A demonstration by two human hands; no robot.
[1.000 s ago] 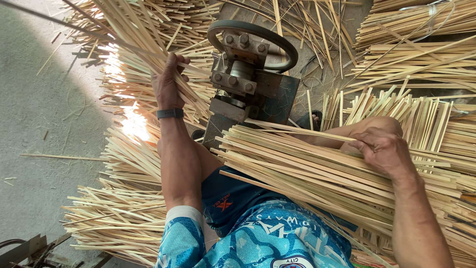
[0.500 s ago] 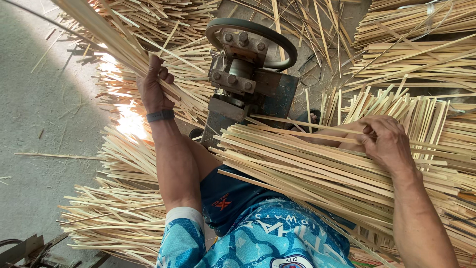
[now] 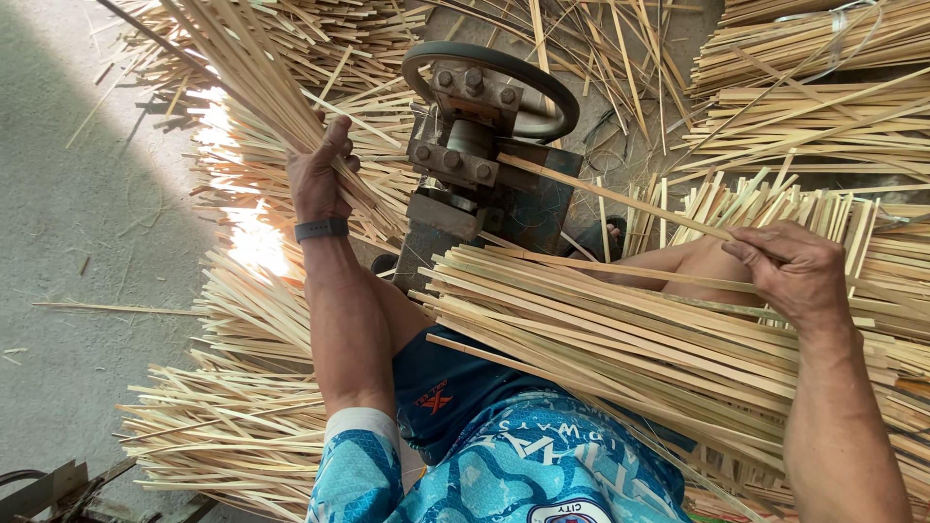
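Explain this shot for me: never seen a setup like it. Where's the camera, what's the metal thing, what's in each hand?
The one view comes from a camera on the person's head, looking down at their own lap and arms. The left hand grips a bunch of thin bamboo strips raised off to the side. The right hand pinches a single strip whose far end lies at the metal machine, a bolted block with a dark ring on top. A thick bundle of strips rests across the lap, and more heaps cover the concrete floor.

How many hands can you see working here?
2. The left hand grips a bundle of bamboo strips beside the metal machine; the right hand pinches a single strip over the lap.
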